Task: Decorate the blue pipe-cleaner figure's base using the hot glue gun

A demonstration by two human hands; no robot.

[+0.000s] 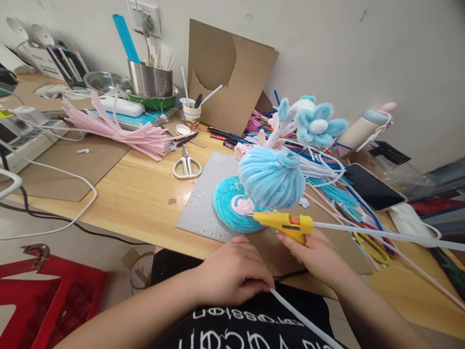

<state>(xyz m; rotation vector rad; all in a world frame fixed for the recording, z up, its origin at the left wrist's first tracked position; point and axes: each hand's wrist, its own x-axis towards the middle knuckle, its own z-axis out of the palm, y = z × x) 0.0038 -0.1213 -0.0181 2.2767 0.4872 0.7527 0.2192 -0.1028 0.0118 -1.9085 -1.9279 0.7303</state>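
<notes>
Head view: a wooden table (145, 206) runs along a wall, with a red stool (72, 266) below its near edge at the left. A sheet of cardboard (250, 77) leans on the wall. To the right spreads a pile of coloured pipe cleaners (323, 167), a phone (376, 186) just beyond it; to the left lies a pink bundle (127, 135), a steel pot (150, 80) behind it. A grey mat (198, 208) sits in the middle, and partly on it is the blue disc (227, 208) with a pink spiral (242, 205) at its centre. A blue ball (272, 177) stands in the way, hiding the disc's far right part, with a blue flower (319, 126) above it. Scissors (187, 167) lie left of the mat, near a paper cup (192, 118). The right hand (316, 252) reaches up from the lower right, fingers wrapped around the handle of a yellow glue gun (286, 223); its nozzle points left at the spiral's edge, though contact cannot be told. A glue stick (381, 233) trails from its rear. The left hand (238, 269) is bent inward in front of the disc, fingers curled, thumb side pinching a white strip (301, 315) that slants down across the shirt.
</notes>
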